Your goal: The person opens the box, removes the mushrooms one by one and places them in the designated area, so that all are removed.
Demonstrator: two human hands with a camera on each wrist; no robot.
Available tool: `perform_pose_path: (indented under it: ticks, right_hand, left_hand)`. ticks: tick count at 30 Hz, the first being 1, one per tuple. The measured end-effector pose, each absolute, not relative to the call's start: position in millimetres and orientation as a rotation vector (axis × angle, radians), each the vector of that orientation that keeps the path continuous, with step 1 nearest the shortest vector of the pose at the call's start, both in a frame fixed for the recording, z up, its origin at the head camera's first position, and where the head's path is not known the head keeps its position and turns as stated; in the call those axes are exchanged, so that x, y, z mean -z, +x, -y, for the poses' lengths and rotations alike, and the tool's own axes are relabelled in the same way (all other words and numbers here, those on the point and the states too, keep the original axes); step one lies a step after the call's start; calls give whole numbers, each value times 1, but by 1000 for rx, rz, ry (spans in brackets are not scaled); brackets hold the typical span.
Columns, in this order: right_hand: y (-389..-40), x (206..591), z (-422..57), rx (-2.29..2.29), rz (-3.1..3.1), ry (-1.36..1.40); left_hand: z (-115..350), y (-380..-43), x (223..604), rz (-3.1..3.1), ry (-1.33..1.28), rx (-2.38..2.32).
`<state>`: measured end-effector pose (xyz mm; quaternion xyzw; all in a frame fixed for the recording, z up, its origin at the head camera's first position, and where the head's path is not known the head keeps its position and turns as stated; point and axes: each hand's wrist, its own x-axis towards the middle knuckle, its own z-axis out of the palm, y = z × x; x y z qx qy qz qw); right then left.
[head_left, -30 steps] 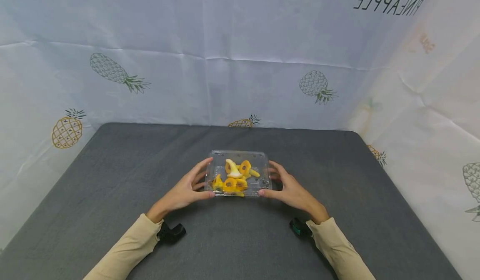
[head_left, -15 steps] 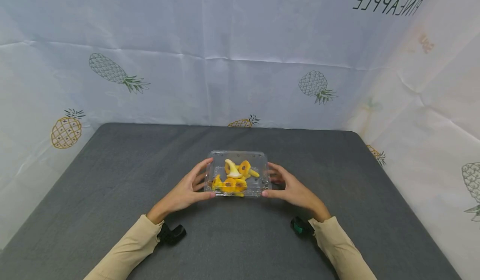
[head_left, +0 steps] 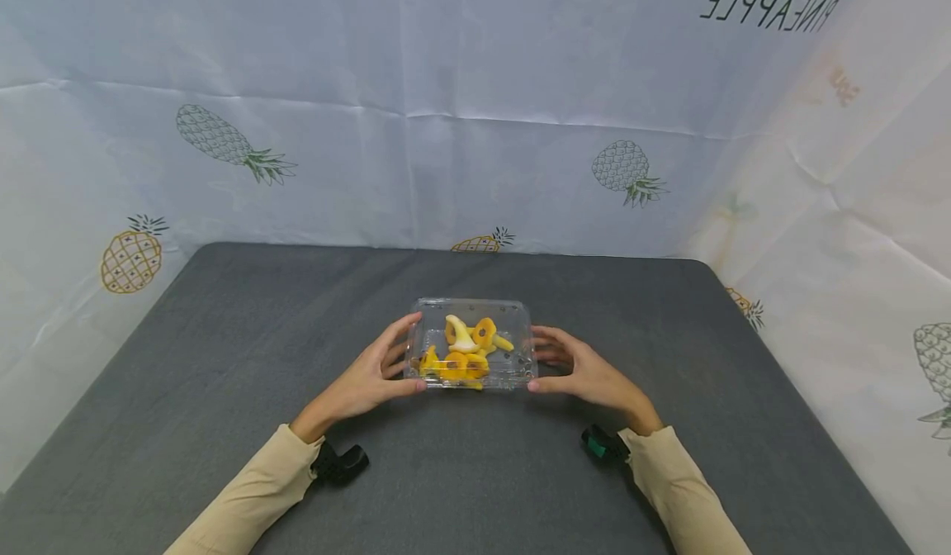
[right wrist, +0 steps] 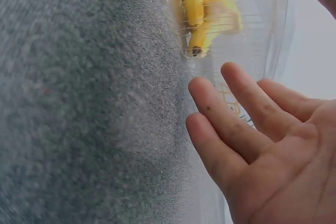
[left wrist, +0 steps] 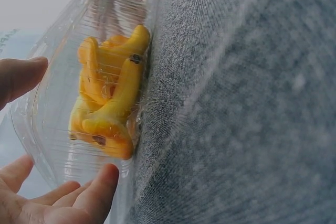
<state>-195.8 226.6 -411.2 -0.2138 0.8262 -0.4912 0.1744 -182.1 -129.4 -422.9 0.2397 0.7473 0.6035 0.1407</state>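
Observation:
A clear plastic clamshell box [head_left: 513, 324] rests on the grey table in front of me. Inside it lie several yellow trumpet-shaped pieces [head_left: 462, 336], some with round orange-brown ends; their kind is unclear. My left hand [head_left: 364, 377] holds the box's left end, thumb at the near corner and fingers along the side. At the right end is my right hand [head_left: 590, 377], its fingers spread and loosely bent beside the box. In the right wrist view, a small gap shows between the right fingertips [right wrist: 199, 85] and the box wall.
The grey cloth-covered table [head_left: 475, 472] extends around the box on all sides. Behind it hangs a pale curtain [head_left: 475, 175] printed with pineapples. Black wrist straps [head_left: 340, 464] sit below both hands.
My right hand has moved slightly to the right, its thumb and fingers easing off the box's end. The left hand and the box stay in place.

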Motion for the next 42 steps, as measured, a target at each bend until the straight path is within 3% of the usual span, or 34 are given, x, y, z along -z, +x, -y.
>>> perform_pose_path:
  ticks: [42]
  right_hand:
    - [-199,419,-235,1484,-1846,-650]
  left_hand:
    - [130,-183,426,-2166,697,-1740]
